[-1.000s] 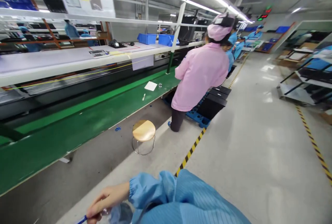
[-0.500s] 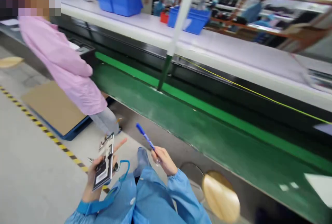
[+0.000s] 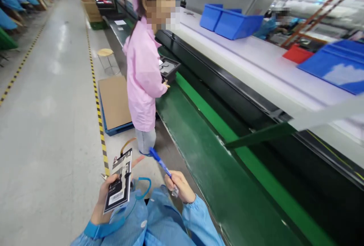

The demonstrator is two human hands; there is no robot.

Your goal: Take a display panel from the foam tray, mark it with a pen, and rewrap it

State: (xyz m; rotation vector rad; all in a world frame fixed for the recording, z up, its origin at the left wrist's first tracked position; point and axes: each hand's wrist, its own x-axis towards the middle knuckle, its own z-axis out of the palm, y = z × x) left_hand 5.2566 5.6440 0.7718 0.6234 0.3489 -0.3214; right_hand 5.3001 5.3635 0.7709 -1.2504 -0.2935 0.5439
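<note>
Left hand (image 3: 102, 199), near left: gripping barcode-labelled panel (image 3: 118, 181), one finger extended. Right hand (image 3: 183, 188), near centre: fingers curled round blue pen (image 3: 160, 162).

White bench (image 3: 264, 54) with blue bins (image 3: 239, 27) and a red bin (image 3: 297, 53) on top.

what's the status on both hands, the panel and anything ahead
Left hand holds panel, barcode showing. Right hand grips blue pen. Co-worker in pink stands ahead, beside green bench.
</note>
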